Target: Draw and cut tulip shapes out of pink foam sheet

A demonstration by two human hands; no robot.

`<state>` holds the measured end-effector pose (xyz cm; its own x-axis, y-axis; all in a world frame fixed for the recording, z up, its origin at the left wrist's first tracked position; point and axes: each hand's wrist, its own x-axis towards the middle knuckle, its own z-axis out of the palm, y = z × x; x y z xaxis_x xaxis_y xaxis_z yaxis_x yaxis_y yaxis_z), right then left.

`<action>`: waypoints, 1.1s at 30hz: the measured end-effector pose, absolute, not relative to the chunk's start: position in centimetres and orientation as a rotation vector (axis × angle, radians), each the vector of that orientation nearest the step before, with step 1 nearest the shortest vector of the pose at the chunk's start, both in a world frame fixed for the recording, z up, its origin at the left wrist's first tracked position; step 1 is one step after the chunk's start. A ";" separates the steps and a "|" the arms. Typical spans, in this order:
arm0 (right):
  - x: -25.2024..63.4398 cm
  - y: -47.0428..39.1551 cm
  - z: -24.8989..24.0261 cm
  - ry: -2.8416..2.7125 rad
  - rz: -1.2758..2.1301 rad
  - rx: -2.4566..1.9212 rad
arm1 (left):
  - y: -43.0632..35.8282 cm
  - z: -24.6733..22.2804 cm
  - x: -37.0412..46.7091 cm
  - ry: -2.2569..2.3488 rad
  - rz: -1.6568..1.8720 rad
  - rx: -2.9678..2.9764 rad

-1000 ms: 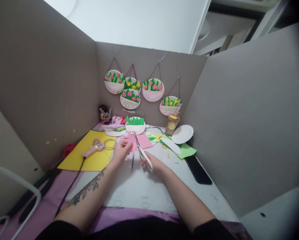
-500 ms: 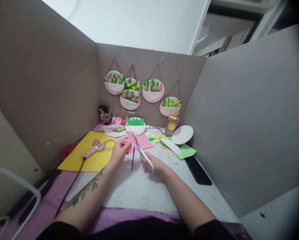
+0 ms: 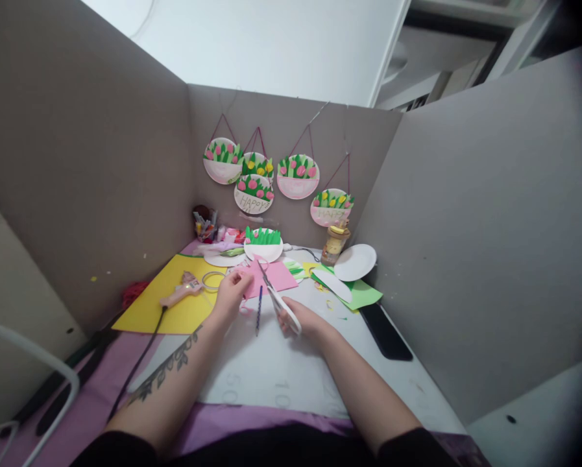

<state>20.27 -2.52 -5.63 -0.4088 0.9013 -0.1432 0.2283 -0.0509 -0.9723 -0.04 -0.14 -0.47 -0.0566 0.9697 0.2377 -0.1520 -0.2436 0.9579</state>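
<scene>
My right hand (image 3: 295, 316) is closed on the white handles of the scissors (image 3: 276, 295), whose blades point up and away over the pink paper (image 3: 283, 277). To the left, my left hand (image 3: 233, 290) is pinched at the pink paper's left side; a small pink piece seems to be between its fingertips, though it hardly stands out from the sheet behind. A dark blue pencil (image 3: 259, 311) lies on the white mat (image 3: 252, 370) between my hands. Beyond the pink paper is a white plate with green paper leaves (image 3: 263, 250).
Yellow paper (image 3: 149, 305) bears a glue gun (image 3: 181, 292) and a tape roll (image 3: 213, 281). On the right are a black phone (image 3: 385, 332), green paper (image 3: 365, 295), a white plate (image 3: 355, 262) and a cup (image 3: 334, 246). Decorated plates (image 3: 298, 185) hang on the grey back panel (image 3: 291, 110).
My left hand has moved slightly left, away from the scissors. The scissor blades look closer together, and my right hand has hardly moved.
</scene>
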 end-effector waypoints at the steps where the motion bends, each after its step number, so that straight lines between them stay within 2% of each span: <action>1: 20.3 -2.5 -5.7 -1.651 1.504 -1.211 | -0.1 -0.5 -0.1 0.984 1.491 1.253; 17: 20.7 -2.4 -5.5 -1.682 1.542 -1.224 | -0.7 0.8 -0.8 1.250 1.450 1.536; 33: 21.1 -2.3 -5.4 -1.712 1.545 -1.229 | -0.5 1.1 -1.5 1.168 1.347 1.555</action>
